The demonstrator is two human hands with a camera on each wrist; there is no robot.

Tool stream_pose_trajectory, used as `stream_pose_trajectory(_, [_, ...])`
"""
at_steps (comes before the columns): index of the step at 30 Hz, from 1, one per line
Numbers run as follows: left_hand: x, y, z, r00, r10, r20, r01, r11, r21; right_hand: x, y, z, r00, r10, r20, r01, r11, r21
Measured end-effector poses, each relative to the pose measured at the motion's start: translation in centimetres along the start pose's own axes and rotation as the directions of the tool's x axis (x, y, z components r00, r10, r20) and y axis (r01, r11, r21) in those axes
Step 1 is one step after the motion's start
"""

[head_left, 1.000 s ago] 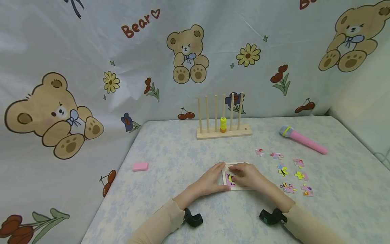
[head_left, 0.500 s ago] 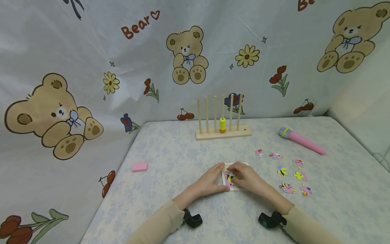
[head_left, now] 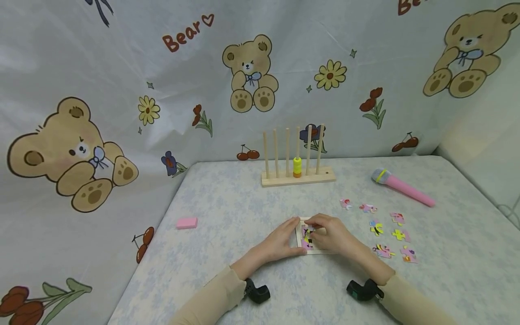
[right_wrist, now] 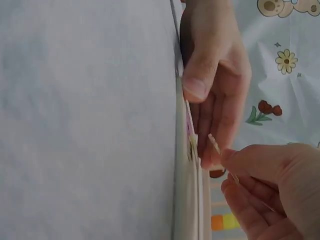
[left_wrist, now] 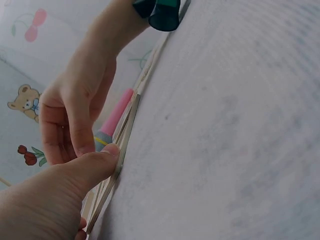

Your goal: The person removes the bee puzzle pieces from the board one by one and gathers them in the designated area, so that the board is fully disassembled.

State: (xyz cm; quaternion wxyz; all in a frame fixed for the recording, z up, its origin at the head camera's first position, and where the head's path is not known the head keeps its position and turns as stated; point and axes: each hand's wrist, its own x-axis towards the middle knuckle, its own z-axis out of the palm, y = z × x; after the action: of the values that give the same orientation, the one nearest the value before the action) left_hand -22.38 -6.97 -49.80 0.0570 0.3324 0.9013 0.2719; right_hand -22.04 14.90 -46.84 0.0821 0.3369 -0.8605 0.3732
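Observation:
A small light-wood puzzle tray lies on the table, with a pink-and-yellow jigsaw piece in its near left part. My left hand grips the tray's left side, thumb at the near edge and fingers at the far left corner. Over the tray, my right hand pinches a thin puzzle piece between thumb and fingers. That piece is tilted, seen edge-on and raised off the tray in the right wrist view. The right hand hides much of the tray's right side in the head view.
Several loose jigsaw pieces lie to the right of the tray. A pink toy microphone lies beyond them. At the back stands a wooden peg rack with yellow and orange beads. A pink block sits at the left.
The right hand has dipped slightly left, then come back up and right, and a piece now shows at its fingertips over the tray. The left hand has stayed on the tray.

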Motion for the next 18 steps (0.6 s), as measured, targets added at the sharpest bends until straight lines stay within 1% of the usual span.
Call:
stream_pose_trajectory(3, [0.1, 0.1, 0.0, 1.0, 0.0, -0.002, 0.0, 1.0, 0.014, -0.1, 0.3, -1.8, 0.998, 0.067, -0.013, -0.067, 0.998, 0.003])
stream_pose_trajectory(6, [0.1, 0.3, -0.1, 1.0, -0.008, 0.001, 0.008, 1.0, 0.026, -0.7, 1.5, -4.0, 0.989, 0.145, -0.017, -0.145, 0.989, 0.005])
stream_pose_trajectory(11, [0.1, 0.3, 0.1, 1.0, 0.006, -0.005, -0.006, 0.999, 0.032, -2.8, 3.7, -6.9, 0.963, 0.267, -0.026, -0.268, 0.964, -0.01])
stream_pose_trajectory(15, [0.0, 0.3, 0.1, 1.0, 0.01, -0.005, -0.01, 1.0, 0.029, -4.2, 4.6, -7.9, 0.937, 0.348, -0.021, -0.349, 0.936, -0.049])
stream_pose_trajectory(18, [0.0, 0.3, 0.0, 1.0, 0.011, -0.009, -0.01, 0.999, 0.034, -4.7, 5.0, -8.1, 0.928, 0.373, 0.002, -0.373, 0.926, -0.061])
